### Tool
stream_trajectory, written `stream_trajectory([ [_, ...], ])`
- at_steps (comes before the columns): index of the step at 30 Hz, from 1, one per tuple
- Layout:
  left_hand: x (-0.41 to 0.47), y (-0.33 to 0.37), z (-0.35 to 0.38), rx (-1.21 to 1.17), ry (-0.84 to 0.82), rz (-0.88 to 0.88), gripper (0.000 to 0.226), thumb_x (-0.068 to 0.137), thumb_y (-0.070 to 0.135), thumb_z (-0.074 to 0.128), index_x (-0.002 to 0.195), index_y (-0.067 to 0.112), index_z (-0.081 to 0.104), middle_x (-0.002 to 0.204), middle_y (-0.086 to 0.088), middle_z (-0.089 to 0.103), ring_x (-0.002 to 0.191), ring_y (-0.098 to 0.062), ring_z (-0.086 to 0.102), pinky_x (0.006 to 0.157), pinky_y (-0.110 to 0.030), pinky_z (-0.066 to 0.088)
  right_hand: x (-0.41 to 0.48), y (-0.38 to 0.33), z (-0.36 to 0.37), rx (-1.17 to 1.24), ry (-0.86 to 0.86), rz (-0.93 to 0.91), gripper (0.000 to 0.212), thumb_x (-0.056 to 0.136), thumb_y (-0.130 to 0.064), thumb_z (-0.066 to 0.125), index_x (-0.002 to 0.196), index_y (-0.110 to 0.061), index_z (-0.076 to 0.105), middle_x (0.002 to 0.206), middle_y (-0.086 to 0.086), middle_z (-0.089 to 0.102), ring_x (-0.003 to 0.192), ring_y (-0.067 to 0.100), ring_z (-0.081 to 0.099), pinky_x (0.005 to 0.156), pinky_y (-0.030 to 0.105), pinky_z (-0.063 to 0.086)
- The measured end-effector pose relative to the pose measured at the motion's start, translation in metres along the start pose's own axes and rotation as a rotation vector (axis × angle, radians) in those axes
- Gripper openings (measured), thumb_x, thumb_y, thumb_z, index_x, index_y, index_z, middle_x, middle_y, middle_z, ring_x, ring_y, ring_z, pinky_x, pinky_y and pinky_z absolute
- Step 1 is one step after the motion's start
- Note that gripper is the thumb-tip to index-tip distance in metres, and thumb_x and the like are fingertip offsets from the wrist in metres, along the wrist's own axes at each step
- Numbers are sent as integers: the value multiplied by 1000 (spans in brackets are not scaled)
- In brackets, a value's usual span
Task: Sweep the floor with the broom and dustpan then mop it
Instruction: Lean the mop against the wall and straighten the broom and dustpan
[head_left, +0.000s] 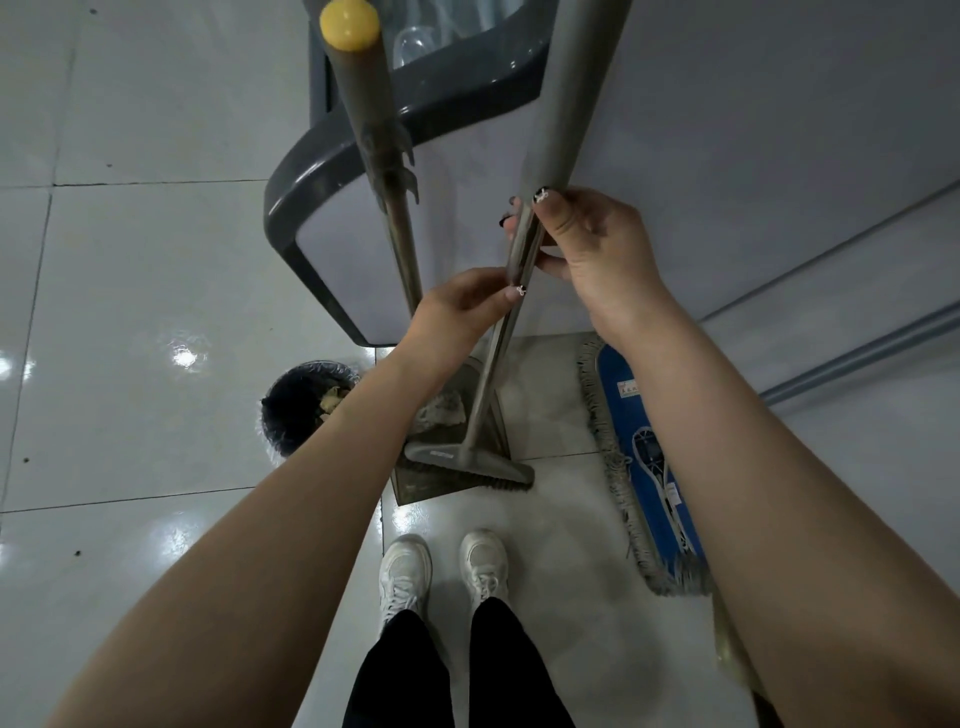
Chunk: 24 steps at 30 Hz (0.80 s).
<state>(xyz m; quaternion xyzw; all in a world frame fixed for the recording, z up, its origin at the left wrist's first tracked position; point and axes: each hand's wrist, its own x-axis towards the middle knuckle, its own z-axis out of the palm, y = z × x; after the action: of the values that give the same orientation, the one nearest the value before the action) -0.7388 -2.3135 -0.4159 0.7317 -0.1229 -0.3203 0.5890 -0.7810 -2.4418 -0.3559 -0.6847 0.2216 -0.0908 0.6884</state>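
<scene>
Both hands gripped the broom's handle mid-frame: the right hand (597, 249) higher, thumb and fingers wrapped round it, the left hand (460, 312) just below, pinching it. The broom (470, 460) had a grey shaft, thicker toward the top, and a flat grey head with dark bristles resting below the hands on the lip of the dustpan (415, 486). The dustpan held crumpled debris, and its upright handle ended in a yellow cap at upper centre. A blue flat mop (613, 374) with grey fringe lay at right, a black-lined bin (296, 410) at left and a grey-rimmed cabinet (332, 171) behind. Glossy tiled floor (130, 338) lay open at left.
</scene>
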Motion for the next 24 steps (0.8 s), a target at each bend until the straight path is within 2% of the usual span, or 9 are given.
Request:
stream_trajectory([
  [2,-4,12,-1,33,25,46,13,91,20,59,104,22,61,95,5,65,88,3,62,86,-16,50,-3,-14,1,10,4,-12,22,95,-14,53,99,5,62,85,8,67,82,20,65,80,40,56],
  [5,-14,31,-3,38,58,125,8,92,16,57,100,16,59,93,-1,62,95,-18,61,93,-37,51,-8,-34,5,3,0,-62,15,94,-17,55,87,-7,64,85,8,69,85,23,67,84,43,56],
  [7,-22,43,-6,33,80,169,7,92,15,58,99,14,58,88,2,60,91,-17,59,93,-41,51,-11,-45,5,-12,-18,-117,12,92,-21,59,84,-14,65,85,7,70,87,24,68,87,45,55],
  [10,-36,59,-11,43,71,218,5,91,15,59,96,15,58,84,3,58,86,-17,58,90,-43,51,-18,-58,2,-132,-107,-193,2,84,-24,67,84,-22,66,87,5,72,90,24,69,87,41,55],
  [14,-56,70,-20,39,85,255,8,89,16,61,93,22,58,84,5,60,87,-17,61,90,-40,52,-31,-74,9,-110,-155,-202,5,81,-19,68,83,-23,69,78,-1,74,84,17,71,84,36,57],
  [18,-66,81,-43,-10,141,285,11,88,16,64,92,26,63,81,18,64,80,2,63,84,-24,54,-39,-100,32,-133,-118,-243,3,81,-26,66,82,-24,69,82,14,69,91,41,65,86,56,52],
  [21,-71,88,-61,-59,116,271,16,86,15,66,91,30,63,83,16,68,80,4,65,80,-16,53,-41,-116,47,-145,-102,-237,5,83,-24,66,83,-19,68,93,35,62,95,52,58,85,64,46],
  [23,-74,91,-75,-58,107,282,16,83,16,68,90,30,63,84,15,70,83,2,67,80,-17,53,-43,-126,57,-164,-113,-243,3,85,-21,66,87,-21,68,95,31,65,95,49,60,87,63,46],
  [24,-75,91,-80,-59,109,289,16,83,16,69,89,30,64,82,16,70,83,2,67,79,-16,53,-44,-128,61,-168,-109,-246,6,85,-20,66,89,-24,67,91,21,69,94,42,64,89,59,48],
])
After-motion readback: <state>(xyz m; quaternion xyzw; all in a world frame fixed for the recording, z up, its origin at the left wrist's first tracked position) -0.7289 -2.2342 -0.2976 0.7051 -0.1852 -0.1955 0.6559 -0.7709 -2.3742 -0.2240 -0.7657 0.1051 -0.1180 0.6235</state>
